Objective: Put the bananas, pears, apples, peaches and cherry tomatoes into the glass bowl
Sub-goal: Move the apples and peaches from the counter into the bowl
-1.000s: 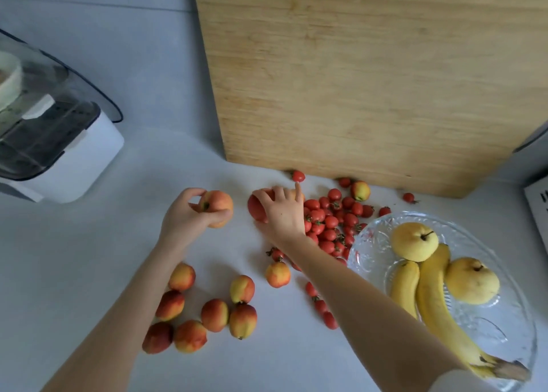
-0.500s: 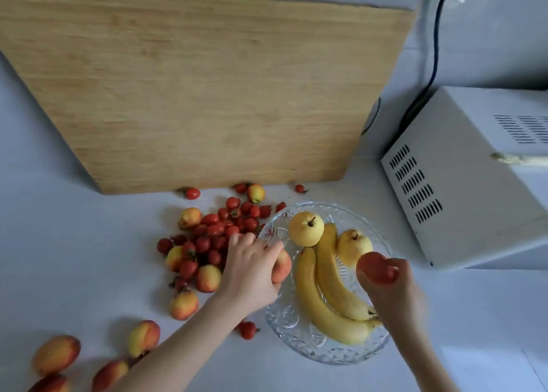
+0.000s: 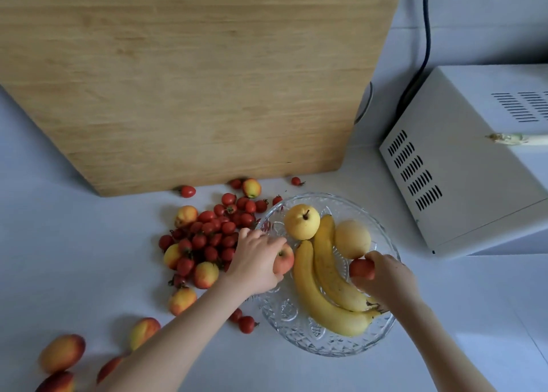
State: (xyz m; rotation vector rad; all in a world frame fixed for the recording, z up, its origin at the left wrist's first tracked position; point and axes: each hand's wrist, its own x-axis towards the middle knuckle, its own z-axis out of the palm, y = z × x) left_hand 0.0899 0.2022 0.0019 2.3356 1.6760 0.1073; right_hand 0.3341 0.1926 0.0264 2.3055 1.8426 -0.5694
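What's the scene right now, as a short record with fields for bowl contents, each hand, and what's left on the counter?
bowl contents: glass bowl holds two bananas and two pears
left hand: holding an apple over the bowl's left rim
right hand: holding a red fruit over the bowl
on counter: cherry tomatoes, scattered red-yellow fruits

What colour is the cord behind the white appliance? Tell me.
Black power cord, clearest in the head view.
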